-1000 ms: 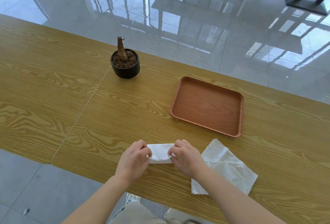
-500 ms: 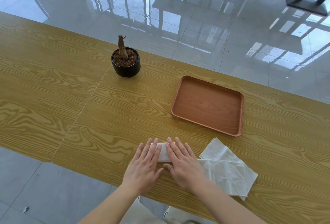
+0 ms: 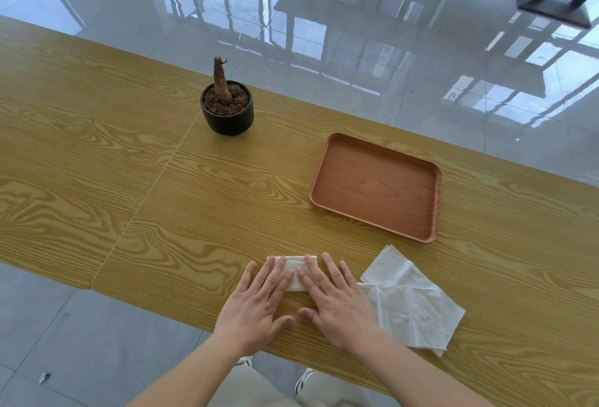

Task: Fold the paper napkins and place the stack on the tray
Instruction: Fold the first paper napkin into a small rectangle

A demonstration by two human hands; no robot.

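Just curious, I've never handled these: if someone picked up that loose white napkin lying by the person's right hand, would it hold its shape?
Probably not. The loose napkin looks thin and crinkled, with layers showing through, so it would likely droop limply. It seems very light, so a push may bunch it up. The folded napkin under both hands looks denser, probably a little firmer.

Black pot [image 3: 227, 115] w/ stump on wood table [image 3: 97, 154].

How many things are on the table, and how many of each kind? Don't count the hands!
Folded napkin, under the fingers: 1
Unfolded napkins, loose pile, looks like 2 but overlapping so hard to be sure: 2
Tray, empty: 1
Plant pot with a bare stump: 1
Total: 5
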